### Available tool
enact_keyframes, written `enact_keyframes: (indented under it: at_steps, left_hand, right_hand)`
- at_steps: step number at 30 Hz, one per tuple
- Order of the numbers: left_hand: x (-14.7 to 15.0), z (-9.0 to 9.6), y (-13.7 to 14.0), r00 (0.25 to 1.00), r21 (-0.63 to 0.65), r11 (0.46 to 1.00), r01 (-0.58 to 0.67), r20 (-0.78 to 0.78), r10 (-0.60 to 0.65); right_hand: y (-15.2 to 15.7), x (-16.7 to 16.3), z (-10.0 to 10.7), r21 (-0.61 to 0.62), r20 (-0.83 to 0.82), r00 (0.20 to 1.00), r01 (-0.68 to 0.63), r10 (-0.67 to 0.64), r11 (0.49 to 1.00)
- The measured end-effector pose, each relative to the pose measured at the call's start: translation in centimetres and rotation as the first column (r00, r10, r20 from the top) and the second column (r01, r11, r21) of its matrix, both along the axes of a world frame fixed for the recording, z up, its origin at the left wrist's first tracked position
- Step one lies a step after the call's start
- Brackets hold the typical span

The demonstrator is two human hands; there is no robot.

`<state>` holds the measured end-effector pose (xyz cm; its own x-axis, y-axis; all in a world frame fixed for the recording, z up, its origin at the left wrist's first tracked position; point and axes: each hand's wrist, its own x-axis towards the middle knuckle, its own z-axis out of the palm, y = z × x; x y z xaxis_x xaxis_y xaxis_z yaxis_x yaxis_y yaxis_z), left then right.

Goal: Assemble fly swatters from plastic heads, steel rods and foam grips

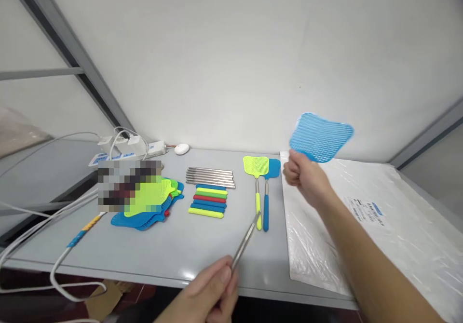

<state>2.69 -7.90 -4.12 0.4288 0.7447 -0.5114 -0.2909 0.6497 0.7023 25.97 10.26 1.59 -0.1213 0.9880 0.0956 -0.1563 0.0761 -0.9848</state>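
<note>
My left hand (213, 289) is closed around the lower end of a thin metal rod (244, 243), which tilts up and to the right above the table's front part. Raised at the right, my right hand (304, 176) grips a blue fly swatter head (320, 137) near its base. Rod and head are apart. Between the hands lie a yellow-green fly swatter (256, 166) and a blue fly swatter (266, 212) side by side, each with a metal shaft and coloured handle. Several metal rods (210, 176) lie in a row, with several coloured handles (208, 205) below them.
A pile of swatter heads (133, 221) lies at the left, partly pixelated. Behind it are a power strip (108, 157) with plugs and a round white device (181, 149). White cables (60, 255) loop over the left edge. A plastic-wrapped white package (314, 246) covers the table's right side.
</note>
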Motion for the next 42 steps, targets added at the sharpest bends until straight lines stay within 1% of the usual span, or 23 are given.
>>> enact_keyframes:
  at_steps: [2,4,7,10,12,14,19,24,27,32,42]
  left_hand:
    - [0.0,0.9,0.8,1.0,-0.029,0.999,-0.022,-0.013,0.021]
    - [0.1,1.6,1.7,0.999,-0.023,0.999,-0.034,-0.012,0.034]
    - [0.4,2.0,2.4,1.0,-0.006,1.0,-0.015,-0.024,0.014]
    - [0.6,1.6,2.4,0.999,0.013,1.0,0.019,-0.041,-0.019]
    - [0.7,1.4,2.4,0.999,0.032,0.999,0.024,-0.037,-0.022]
    - [0.7,1.3,2.3,0.999,0.042,0.999,0.023,-0.033,-0.022]
    - [0.9,1.5,2.4,0.998,0.06,0.998,0.033,-0.048,-0.03]
    - [1.3,1.3,2.5,0.999,0.099,0.995,0.032,-0.046,-0.028]
    - [1.3,1.2,2.5,0.999,0.119,0.992,0.035,-0.035,-0.031]
    - [1.6,1.1,2.5,0.999,0.123,0.992,0.034,-0.012,-0.032]
    - [2.4,0.9,2.3,0.999,0.128,0.992,0.017,0.039,-0.023]
  right_hand:
    - [-1.2,-1.8,-0.9,-0.004,0.065,0.987,-0.149,0.149,0.989]
    - [-2.5,-3.9,-2.2,0.001,0.162,0.947,-0.282,0.278,0.959]
    - [-3.7,-6.1,-4.0,-0.016,0.117,0.918,-0.379,0.378,0.925]
    - [-4.0,-6.6,-4.9,0.004,0.006,0.909,-0.417,0.417,0.909]
    - [-3.9,-6.4,-5.0,0.007,-0.061,0.905,-0.422,0.422,0.906]
    - [-3.9,-6.3,-4.9,0.0,-0.093,0.905,-0.416,0.414,0.909]
    - [-4.2,-6.4,-4.7,-0.027,-0.124,0.91,-0.403,0.397,0.915]
    - [-4.5,-6.8,-4.7,-0.032,-0.121,0.932,-0.348,0.342,0.937]
    - [-4.6,-6.9,-4.8,-0.044,-0.152,0.94,-0.316,0.307,0.948]
    - [-4.7,-7.0,-4.9,-0.064,-0.223,0.916,-0.354,0.333,0.933]
    - [-5.0,-7.1,-4.3,-0.091,-0.269,0.919,-0.321,0.287,0.943]
